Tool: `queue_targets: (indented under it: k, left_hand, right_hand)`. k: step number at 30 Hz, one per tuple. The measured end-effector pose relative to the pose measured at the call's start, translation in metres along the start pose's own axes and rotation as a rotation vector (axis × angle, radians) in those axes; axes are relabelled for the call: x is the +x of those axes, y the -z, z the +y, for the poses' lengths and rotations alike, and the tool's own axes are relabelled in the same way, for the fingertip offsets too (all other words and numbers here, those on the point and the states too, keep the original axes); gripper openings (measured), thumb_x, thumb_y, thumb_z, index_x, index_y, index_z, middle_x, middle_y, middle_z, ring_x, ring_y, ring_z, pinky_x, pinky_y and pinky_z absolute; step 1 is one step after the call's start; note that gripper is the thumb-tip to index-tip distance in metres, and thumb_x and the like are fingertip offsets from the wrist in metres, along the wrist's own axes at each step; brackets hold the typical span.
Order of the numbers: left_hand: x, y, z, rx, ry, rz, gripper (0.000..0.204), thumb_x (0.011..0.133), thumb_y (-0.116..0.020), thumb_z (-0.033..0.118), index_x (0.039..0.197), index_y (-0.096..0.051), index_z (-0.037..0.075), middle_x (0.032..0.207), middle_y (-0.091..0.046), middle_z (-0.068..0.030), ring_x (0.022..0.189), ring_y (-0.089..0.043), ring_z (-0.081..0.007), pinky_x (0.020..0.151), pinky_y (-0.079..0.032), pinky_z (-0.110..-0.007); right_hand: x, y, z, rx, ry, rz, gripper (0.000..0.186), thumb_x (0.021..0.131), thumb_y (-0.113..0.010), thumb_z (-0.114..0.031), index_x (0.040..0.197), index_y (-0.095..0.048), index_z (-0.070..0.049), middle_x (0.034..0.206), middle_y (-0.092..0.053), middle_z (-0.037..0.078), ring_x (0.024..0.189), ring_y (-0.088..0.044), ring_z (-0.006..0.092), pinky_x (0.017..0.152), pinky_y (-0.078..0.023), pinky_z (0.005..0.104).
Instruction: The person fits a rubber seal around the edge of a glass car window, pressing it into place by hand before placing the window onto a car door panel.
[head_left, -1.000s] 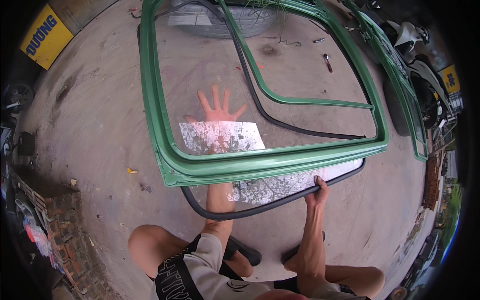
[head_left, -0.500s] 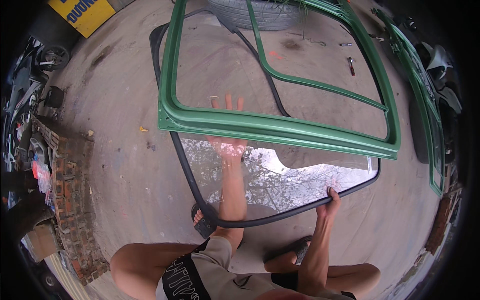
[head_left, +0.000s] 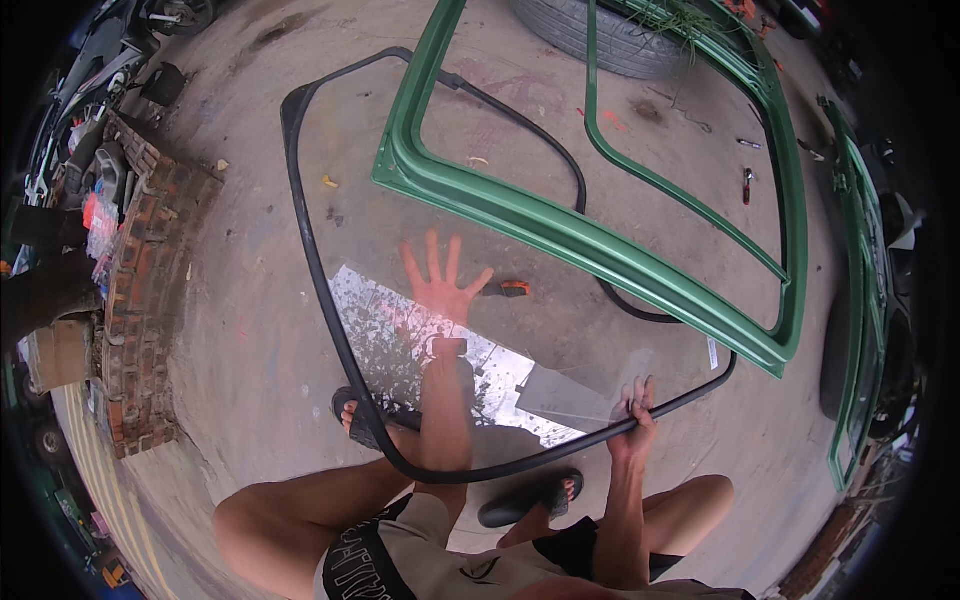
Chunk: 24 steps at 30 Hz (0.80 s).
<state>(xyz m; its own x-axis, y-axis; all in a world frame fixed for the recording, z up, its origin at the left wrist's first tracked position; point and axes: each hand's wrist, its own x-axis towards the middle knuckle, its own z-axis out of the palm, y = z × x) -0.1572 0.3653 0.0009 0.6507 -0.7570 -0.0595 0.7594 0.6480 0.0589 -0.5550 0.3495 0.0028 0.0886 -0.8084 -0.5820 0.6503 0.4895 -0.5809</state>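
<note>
A large clear pane of glass [head_left: 550, 390] with a black rubber seal [head_left: 320, 260] round its edge spans the middle, partly overlapped by the green metal door frame [head_left: 540, 225]. My left hand [head_left: 440, 285] shows through the glass from beneath, palm against it, fingers spread wide. My right hand [head_left: 635, 425] grips the pane's lower right edge at the rubber seal. An orange-and-dark object [head_left: 515, 288] shows through the glass just right of my left fingertips.
A tyre [head_left: 590, 40] lies behind the frame. A ratchet [head_left: 747, 185] rests on the concrete. A low brick wall [head_left: 140, 320] with clutter stands left, near a motorbike [head_left: 70, 80]. A second green frame [head_left: 850, 300] leans at the right.
The rubber-edged glass shows much more fully, out to the lower left of the green frame, which now appears farther up and right. The view has shifted. Both my hands stay on the pane.
</note>
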Motion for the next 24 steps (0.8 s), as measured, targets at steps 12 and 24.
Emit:
queue_targets:
  k: [12, 24]
  left_hand:
    - [-0.072, -0.086, 0.099, 0.016, -0.072, 0.132, 0.094, 0.082, -0.036, 0.094, 0.160, -0.034, 0.042, 0.173, -0.017, -0.0006, 0.159, -0.011, -0.0329, 0.111, -0.009, -0.085]
    - [-0.152, -0.248, 0.157, 0.132, -0.143, 0.262, 0.094, 0.087, -0.041, 0.088, 0.162, -0.031, 0.032, 0.172, -0.019, -0.0053, 0.158, -0.014, -0.0353, 0.112, -0.008, -0.085]
  right_hand:
    - [-0.122, -0.054, -0.010, 0.033, -0.313, 0.115, 0.079, 0.085, -0.064, 0.005, 0.156, -0.045, -0.024, 0.142, -0.060, -0.002, 0.120, -0.059, 0.0239, 0.095, -0.055, 0.0526]
    - [-0.263, -0.138, -0.082, -0.126, -0.457, 0.109, 0.065, 0.090, -0.063, 0.003, 0.148, -0.054, -0.025, 0.134, -0.067, -0.002, 0.121, -0.064, 0.0180, 0.082, -0.056, 0.0284]
